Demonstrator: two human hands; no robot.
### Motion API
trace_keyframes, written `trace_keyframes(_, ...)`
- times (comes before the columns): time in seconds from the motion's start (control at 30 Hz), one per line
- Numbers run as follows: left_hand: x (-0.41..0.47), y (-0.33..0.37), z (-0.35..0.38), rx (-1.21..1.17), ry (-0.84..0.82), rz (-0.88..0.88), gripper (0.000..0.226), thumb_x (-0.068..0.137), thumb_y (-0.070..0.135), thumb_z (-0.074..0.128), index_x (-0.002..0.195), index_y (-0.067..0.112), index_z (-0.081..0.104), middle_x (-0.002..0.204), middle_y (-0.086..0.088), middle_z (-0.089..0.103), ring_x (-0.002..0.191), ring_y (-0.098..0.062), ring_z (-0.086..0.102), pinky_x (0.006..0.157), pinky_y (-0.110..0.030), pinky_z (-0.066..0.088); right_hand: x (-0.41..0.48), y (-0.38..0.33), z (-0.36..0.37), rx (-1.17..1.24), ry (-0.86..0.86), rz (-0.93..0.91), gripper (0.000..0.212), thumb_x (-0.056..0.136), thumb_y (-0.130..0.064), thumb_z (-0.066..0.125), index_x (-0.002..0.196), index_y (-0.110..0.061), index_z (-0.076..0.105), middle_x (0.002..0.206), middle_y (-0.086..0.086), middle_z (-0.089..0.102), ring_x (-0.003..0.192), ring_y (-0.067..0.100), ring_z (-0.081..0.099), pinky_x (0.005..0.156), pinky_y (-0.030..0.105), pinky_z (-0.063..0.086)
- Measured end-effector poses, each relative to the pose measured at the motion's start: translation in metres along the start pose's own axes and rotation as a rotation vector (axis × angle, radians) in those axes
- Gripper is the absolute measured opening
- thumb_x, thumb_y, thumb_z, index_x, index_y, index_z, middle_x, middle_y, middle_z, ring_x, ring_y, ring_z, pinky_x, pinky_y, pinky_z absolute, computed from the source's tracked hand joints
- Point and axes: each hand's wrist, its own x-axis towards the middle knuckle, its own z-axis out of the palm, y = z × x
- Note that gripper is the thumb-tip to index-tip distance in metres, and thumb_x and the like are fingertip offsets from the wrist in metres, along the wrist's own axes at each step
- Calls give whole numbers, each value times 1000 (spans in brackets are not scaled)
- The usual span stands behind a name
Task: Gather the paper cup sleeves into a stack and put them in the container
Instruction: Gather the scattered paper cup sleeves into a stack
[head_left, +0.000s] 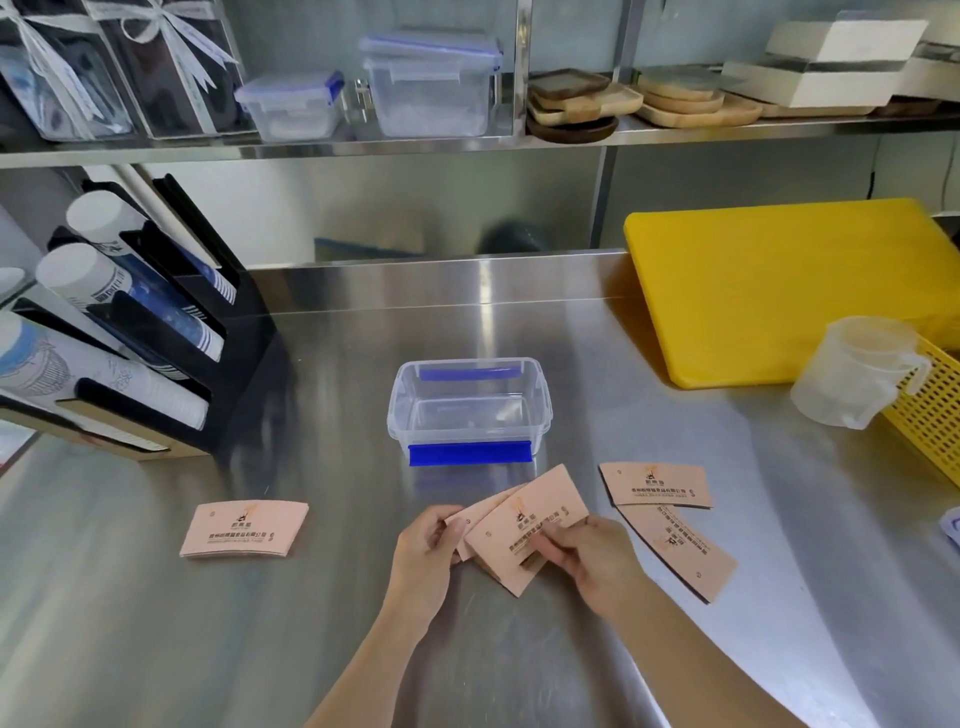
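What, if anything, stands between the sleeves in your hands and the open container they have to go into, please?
Nothing visible does. The sleeves held by the left hand and right hand sit just in front of the container, which is lidless and looks empty, with only bare steel counter between them.

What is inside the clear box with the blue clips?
Nothing shows inside the clear box; through its walls only the steel counter is visible. The sleeves are in the hands or lying outside.

Pale peach sleeves (524, 530) are showing dark print; the clear container (470, 410) is wearing blue clips; a yellow board (779, 286) is lying behind.
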Motion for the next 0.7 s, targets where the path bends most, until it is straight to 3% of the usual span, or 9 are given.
trace_keyframes(0.1,-1,0,-1,-60,-30,-8,18,78,-7,62,82,11,64,76,-5,69,68,-18,62,68,-35,51,-3,9,7,146,-16,68,16,82,20,49,83,7,58,93,21,64,85,33,63,52,30,61)
trace_keyframes(0.2,-1,0,-2,-85,-16,-30,25,72,-13,66,82,10,62,75,-2,71,68,-15,67,66,-34,52,-5,14,11,178,-34,123,14,84,14,51,88,3,59,93,19,66,83,28,65,51,30,60)
trace_keyframes(0.27,1,2,-4,-78,0,-21,24,73,-14,64,79,9,62,72,-2,71,66,-16,66,63,-32,52,-4,13,12,-71,12,58,7,83,5,59,89,0,57,90,19,67,60,19,63,39,26,54)
trace_keyframes(0.3,1,4,-5,-70,10,-15,24,73,-14,63,77,10,62,70,-3,70,64,-16,65,61,-30,51,-3,11,12,-266,63,-18,15,82,-1,64,93,-2,54,90,16,65,57,16,59,39,25,47)
trace_keyframes(0.37,3,8,-9,-41,25,2,25,74,-14,62,73,12,62,70,-5,67,64,-16,62,62,-29,49,1,4,12,-564,142,-230,44,79,-11,69,116,-11,47,98,4,58,74,15,58,53,22,43)
trace_keyframes(0.43,5,11,-13,20,17,26,26,75,-11,63,71,15,62,71,-5,67,67,-17,61,66,-29,48,4,-7,13,-752,85,-423,60,81,-20,67,132,-26,37,114,-7,49,95,13,56,70,24,50)
trace_keyframes(0.5,7,10,-16,83,7,52,26,76,-6,64,71,19,63,75,-6,68,72,-20,62,72,-34,48,8,-15,14,-935,-32,-485,46,85,-23,61,128,-29,47,114,-8,54,90,10,59,78,29,53)
trace_keyframes(0.6,9,5,-19,168,26,68,26,79,4,65,73,30,64,82,-3,71,81,-22,64,78,-38,50,9,-19,14,-1082,-119,-507,14,88,-16,55,100,-22,62,97,1,63,75,10,58,70,23,49)
trace_keyframes(0.7,8,-5,-22,292,-4,72,28,81,12,63,75,40,62,89,1,71,90,-20,64,83,-37,50,10,-15,12,-1207,-163,-520,19,92,-17,50,108,-16,60,105,3,65,81,12,57,70,20,46)
